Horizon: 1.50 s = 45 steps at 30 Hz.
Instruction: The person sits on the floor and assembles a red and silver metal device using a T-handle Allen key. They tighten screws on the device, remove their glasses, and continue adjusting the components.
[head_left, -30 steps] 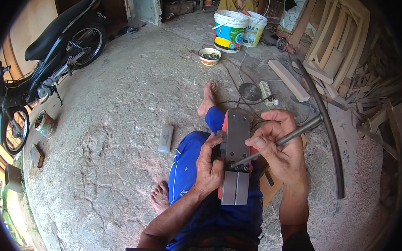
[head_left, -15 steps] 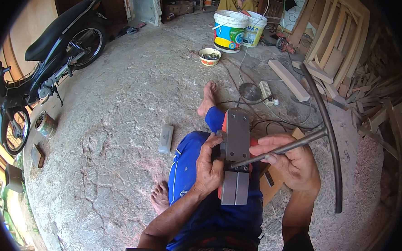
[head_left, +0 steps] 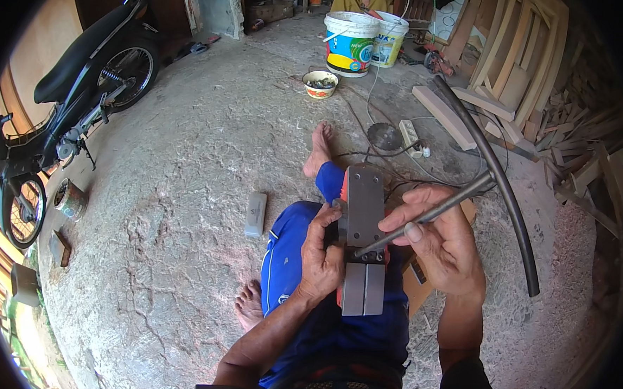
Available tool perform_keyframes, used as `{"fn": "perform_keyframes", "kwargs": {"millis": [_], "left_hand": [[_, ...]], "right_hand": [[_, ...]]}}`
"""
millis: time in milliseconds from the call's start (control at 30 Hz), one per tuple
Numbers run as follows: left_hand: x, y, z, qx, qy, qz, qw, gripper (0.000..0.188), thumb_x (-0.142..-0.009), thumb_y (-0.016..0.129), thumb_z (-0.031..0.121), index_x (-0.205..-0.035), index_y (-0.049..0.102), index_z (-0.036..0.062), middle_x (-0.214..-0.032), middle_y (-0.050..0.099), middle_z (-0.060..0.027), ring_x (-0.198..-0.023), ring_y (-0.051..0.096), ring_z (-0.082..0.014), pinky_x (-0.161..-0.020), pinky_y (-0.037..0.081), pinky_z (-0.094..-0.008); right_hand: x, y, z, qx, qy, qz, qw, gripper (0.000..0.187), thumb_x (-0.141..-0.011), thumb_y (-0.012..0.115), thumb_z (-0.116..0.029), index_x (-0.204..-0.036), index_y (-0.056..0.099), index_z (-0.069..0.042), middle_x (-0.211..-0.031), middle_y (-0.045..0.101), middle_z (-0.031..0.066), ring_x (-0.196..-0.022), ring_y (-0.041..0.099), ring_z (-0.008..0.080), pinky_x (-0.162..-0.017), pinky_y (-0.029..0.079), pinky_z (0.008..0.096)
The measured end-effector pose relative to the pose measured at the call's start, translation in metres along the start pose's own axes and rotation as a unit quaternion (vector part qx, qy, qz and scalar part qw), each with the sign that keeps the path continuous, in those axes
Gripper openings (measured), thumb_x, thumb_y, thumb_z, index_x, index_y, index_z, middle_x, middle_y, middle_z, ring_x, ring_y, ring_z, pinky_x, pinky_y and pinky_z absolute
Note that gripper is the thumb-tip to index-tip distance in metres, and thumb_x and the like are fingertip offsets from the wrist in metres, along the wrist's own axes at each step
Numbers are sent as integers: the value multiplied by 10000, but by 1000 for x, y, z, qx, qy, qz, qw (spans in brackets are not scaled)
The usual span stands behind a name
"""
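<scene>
An electric hand planer (head_left: pixel 364 204) lies sole-up over my lap, its grey metal base facing me and red body showing at the edges. My left hand (head_left: pixel 320 258) is closed round its left side, thumb near the cutter slot. Between the fingers and thumb of my right hand (head_left: pixel 439 240) is the shaft of a dark T-handle wrench (head_left: pixel 512 187). The wrench tip reaches small bolts in the slot between the two sole plates; whether it is seated on one I cannot tell. Its long curved crossbar sticks out to the upper right.
A grey box-shaped block (head_left: pixel 255 215) lies on the rough floor left of my knee. Cables run to a power strip (head_left: pixel 410 138) beside a circular blade (head_left: pixel 384 135). Ahead stand paint buckets (head_left: pixel 349 45) and a bowl (head_left: pixel 321 84). A motorcycle (head_left: pixel 84 91) stands left, timber (head_left: pixel 444 118) lies right. Another person sits at the back.
The wrench has turned a little, its crossbar swinging up and to the left at the far end. My right hand has shifted slightly left and up along the shaft. The planer stays nearly still.
</scene>
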<state>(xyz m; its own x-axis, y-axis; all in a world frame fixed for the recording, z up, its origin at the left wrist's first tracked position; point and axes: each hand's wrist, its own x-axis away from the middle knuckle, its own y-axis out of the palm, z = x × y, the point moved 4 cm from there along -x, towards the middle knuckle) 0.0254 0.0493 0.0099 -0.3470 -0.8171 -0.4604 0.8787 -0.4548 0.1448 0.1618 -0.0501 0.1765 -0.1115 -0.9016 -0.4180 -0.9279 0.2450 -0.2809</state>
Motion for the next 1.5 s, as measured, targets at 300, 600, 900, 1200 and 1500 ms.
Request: {"fn": "perform_keyframes", "kwargs": {"millis": [300, 600, 900, 1200, 1500], "left_hand": [[-1, -2, -2, -28, 17, -2, 999, 576, -790, 401, -169, -1321, 537, 7, -1489, 523, -259, -1441, 472, -356, -1207, 341, -423], [-1, 0, -2, -23, 22, -14, 999, 608, -771, 383, -169, -1337, 525, 2, -1499, 513, -246, -1450, 459, -351, -1216, 332, -433], [-1, 0, 2, -16, 25, -17, 999, 629, -768, 373, -164, -1356, 519, 4, -1511, 504, -251, -1449, 461, -350, -1217, 331, -436], [0, 0, -1, -13, 28, -17, 999, 643, -755, 354, -154, -1357, 516, 5, -1512, 499, -260, -1448, 460, -354, -1217, 332, -438], [1, 0, -5, -14, 25, -16, 999, 636, -756, 363, -153, -1353, 515, 5, -1516, 495, -261, -1453, 455, -359, -1220, 328, -438]], "right_hand": [[15, -31, -18, 26, 30, 73, 997, 306, -1079, 556, -141, -1309, 482, 46, -977, 728, 137, -966, 732, 202, -803, 598, 302], [23, -46, -9, 61, 64, 83, 993, 309, -1071, 572, -138, -1312, 492, 37, -960, 724, 126, -921, 735, 187, -767, 608, 298], [16, -48, -10, 35, 70, 51, 996, 320, -1068, 582, -143, -1318, 521, 48, -970, 727, 126, -945, 730, 186, -820, 599, 320], [9, -51, -13, -13, 56, -16, 998, 389, -1053, 564, -78, -1404, 442, 37, -1034, 720, 151, -1034, 729, 250, -916, 576, 356], [8, -53, -15, 8, 55, -47, 997, 394, -1051, 538, -63, -1404, 412, 57, -1011, 719, 173, -1043, 733, 292, -954, 561, 392]]}}
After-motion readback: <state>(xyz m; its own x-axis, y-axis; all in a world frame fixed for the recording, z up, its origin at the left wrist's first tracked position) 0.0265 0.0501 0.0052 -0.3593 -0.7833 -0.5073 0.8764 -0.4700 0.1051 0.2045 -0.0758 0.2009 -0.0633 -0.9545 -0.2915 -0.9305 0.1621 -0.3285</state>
